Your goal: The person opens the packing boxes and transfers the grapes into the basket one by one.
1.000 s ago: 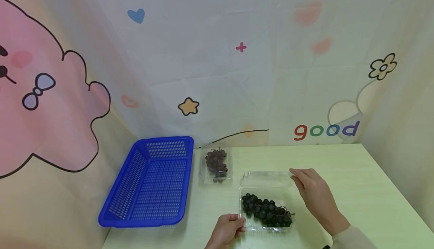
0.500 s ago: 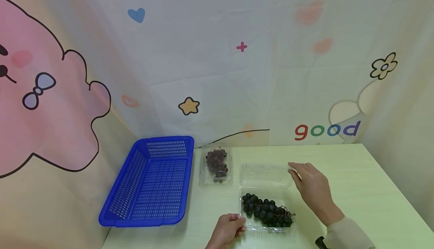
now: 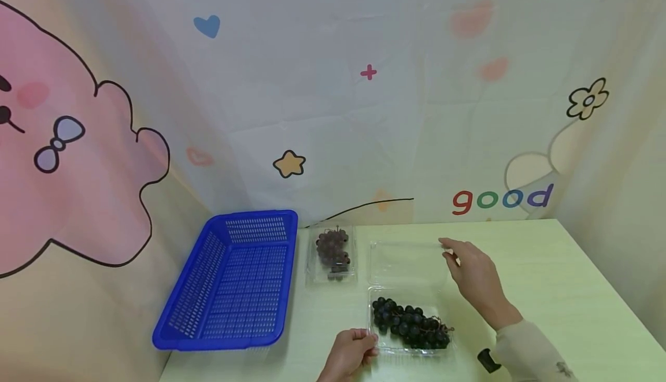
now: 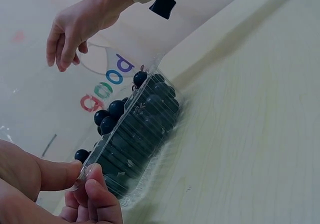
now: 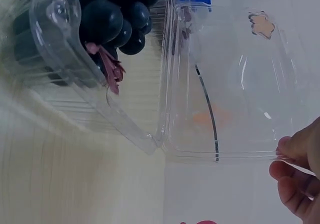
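Observation:
A clear plastic clamshell box (image 3: 437, 302) lies on the table with its lid (image 3: 406, 263) raised along the far side. Inside it rests a bunch of dark grapes (image 3: 410, 325). My left hand (image 3: 350, 350) pinches the box's near left edge between thumb and fingers, as the left wrist view shows. At the lid's right edge, my right hand (image 3: 476, 275) holds the thin plastic between thumb and forefinger. In the right wrist view the lid (image 5: 235, 94) stands out from the hinge, with the backdrop visible through it.
A second clear box (image 3: 333, 255) with reddish-dark grapes sits behind and to the left, lid down. Beside it stands a blue plastic basket (image 3: 288, 289) with perforated walls. A printed cloth (image 3: 333, 99) hangs at the table's back edge.
My right hand has moved away from me and slightly left, swinging the lid with it, so more of the lid's face shows. The left hand has kept its place on the box edge.

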A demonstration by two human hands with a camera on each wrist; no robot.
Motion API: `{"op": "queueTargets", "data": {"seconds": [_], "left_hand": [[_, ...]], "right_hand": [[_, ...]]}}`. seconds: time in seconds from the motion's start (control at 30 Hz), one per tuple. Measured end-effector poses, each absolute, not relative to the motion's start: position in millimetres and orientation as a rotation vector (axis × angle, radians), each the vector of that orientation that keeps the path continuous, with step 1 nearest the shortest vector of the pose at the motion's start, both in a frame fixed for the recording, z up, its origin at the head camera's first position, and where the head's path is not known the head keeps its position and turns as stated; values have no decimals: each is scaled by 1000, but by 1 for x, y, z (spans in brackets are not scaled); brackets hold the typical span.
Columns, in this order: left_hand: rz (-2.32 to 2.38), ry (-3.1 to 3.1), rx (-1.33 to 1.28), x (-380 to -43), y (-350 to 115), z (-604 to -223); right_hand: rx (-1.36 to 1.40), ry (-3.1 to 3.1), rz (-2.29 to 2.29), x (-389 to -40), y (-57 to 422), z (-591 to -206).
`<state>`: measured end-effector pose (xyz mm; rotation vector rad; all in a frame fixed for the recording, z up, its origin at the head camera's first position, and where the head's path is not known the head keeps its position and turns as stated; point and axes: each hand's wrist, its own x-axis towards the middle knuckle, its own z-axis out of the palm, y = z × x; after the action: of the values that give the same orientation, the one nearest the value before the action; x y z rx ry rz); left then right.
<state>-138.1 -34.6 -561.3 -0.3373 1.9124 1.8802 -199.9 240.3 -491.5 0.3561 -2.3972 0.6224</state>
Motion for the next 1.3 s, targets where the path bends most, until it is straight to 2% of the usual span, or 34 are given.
{"op": "queueTargets", "data": {"seconds": [0.5, 1.3], "left_hand": [[1823, 1958, -342, -138, -33, -563], [1804, 1999, -329, -140, -34, -563]], "right_hand": [[275, -2399, 971, -222, 248, -504], [201, -2554, 1142, -250, 255, -518]]}}
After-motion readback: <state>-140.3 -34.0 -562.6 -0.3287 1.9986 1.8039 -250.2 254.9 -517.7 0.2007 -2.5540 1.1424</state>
